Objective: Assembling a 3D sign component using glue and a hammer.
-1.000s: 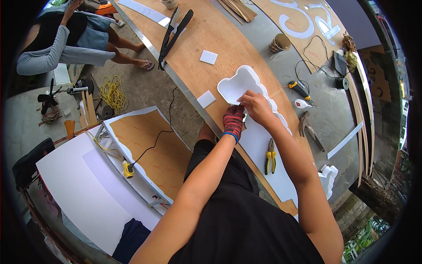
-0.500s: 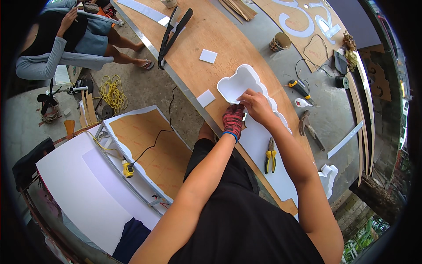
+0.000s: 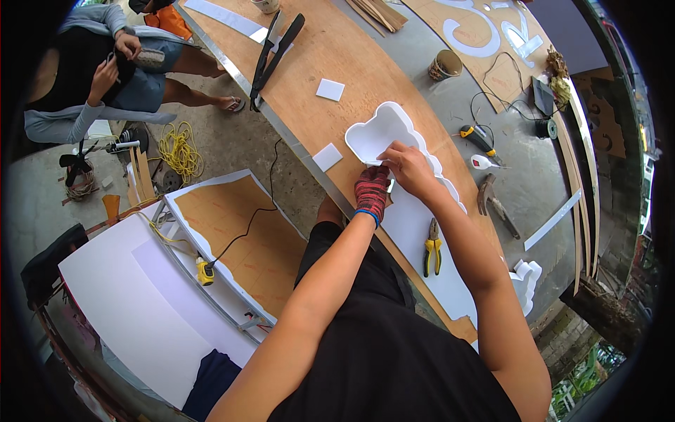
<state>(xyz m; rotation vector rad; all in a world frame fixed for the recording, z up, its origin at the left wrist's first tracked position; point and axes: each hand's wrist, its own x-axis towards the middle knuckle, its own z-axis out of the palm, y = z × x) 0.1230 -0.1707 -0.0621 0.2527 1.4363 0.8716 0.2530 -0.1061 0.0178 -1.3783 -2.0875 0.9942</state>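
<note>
A white, scalloped-edge plastic shape (image 3: 383, 133) with upright side walls lies on the wooden board. My left hand (image 3: 371, 195), in a red and black knitted glove with a blue cuff, is closed on its near wall. My bare right hand (image 3: 410, 169) bends over the same wall, with fingertips pinched close to the left fingers. Whether a smaller piece sits between the fingertips is hidden. Yellow-and-black pliers (image 3: 432, 250) lie on a flat white sheet (image 3: 450, 285) under my right forearm. Two small white rectangles (image 3: 330, 89) rest on the board beyond and beside the shape.
A glue bottle (image 3: 485, 162), a yellow-and-black tool (image 3: 478, 139), a hammer (image 3: 496, 204) and a cup (image 3: 445, 65) stand or lie on the metal table at right. Black shears-like bars (image 3: 278, 60) lie at the board's far edge. Another person (image 3: 98, 70) stands at far left.
My hands stay at the same wall of the white shape, with hardly any visible movement. The other person at far left has brought both hands together in front of the body.
</note>
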